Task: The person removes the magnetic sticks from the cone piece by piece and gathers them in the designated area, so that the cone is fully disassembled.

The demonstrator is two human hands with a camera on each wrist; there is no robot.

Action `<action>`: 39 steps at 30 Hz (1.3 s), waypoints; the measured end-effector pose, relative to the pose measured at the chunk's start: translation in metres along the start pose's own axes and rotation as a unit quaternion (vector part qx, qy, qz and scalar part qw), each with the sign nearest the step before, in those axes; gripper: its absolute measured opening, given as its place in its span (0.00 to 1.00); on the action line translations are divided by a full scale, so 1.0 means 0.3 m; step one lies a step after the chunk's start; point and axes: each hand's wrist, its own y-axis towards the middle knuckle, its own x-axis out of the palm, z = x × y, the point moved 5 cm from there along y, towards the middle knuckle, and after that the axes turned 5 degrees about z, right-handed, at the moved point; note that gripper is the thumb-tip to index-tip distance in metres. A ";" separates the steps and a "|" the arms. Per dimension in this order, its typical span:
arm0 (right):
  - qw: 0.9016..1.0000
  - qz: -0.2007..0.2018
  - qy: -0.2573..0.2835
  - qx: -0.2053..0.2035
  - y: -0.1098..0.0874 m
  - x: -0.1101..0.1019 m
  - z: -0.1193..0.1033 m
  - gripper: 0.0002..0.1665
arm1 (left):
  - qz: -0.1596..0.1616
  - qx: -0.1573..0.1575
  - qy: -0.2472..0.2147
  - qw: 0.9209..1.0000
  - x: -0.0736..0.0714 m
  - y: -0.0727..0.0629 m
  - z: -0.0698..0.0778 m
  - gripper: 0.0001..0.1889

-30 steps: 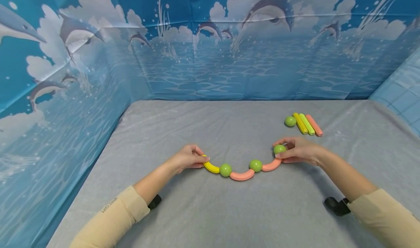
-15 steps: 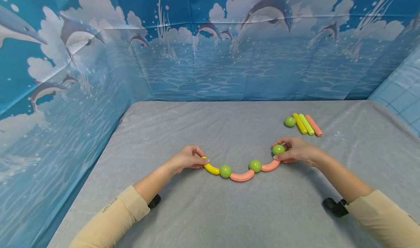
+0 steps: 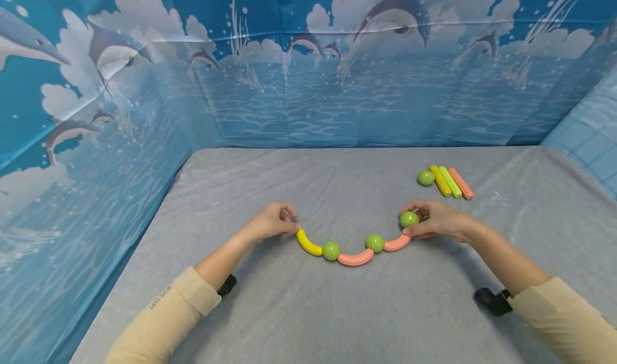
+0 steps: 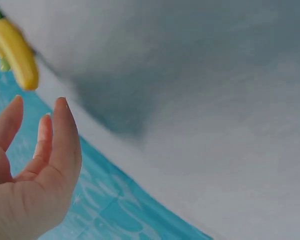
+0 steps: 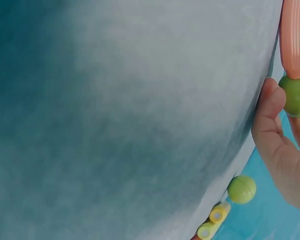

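A curved chain of toy pieces lies on the grey cloth in the head view. From the left it runs: yellow curved piece (image 3: 309, 243), green ball (image 3: 331, 251), salmon curved piece (image 3: 355, 258), second green ball (image 3: 375, 242), second salmon curved piece (image 3: 397, 242), end green ball (image 3: 409, 220). My right hand (image 3: 437, 222) grips that end ball between thumb and fingers, as the right wrist view also shows. Just off the yellow piece's free end is my left hand (image 3: 271, 223), its fingers spread and holding nothing; the left wrist view shows a gap between fingertips (image 4: 61, 107) and yellow piece (image 4: 17, 55).
Farther back on the right, a loose green ball (image 3: 426, 177) lies beside a yellow stick (image 3: 441, 181), a lime stick (image 3: 450, 182) and a salmon stick (image 3: 461, 183). A blue dolphin-print curtain (image 3: 308, 96) rises behind and left of the grey cloth (image 3: 308, 316).
My left hand has let go of the yellow curved piece and drawn slightly up and left. The right hand stays on the end green ball; the chain keeps its shape.
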 end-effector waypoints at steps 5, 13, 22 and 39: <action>1.000 -0.002 0.003 -0.002 -0.002 -0.008 -0.005 0.35 | 0.008 0.021 0.037 0.999 -0.015 0.017 0.071 0.16; 1.000 -0.004 0.012 0.000 0.001 -0.014 -0.005 0.35 | -0.021 0.034 0.037 0.999 0.068 0.056 0.183 0.17; 1.000 -0.008 0.014 0.000 0.007 -0.023 0.000 0.35 | -0.104 0.049 -0.043 0.992 0.251 0.106 0.298 0.18; 0.999 -0.021 0.025 -0.023 0.018 -0.024 0.004 0.37 | -0.154 0.045 -0.076 0.984 0.467 0.163 0.363 0.19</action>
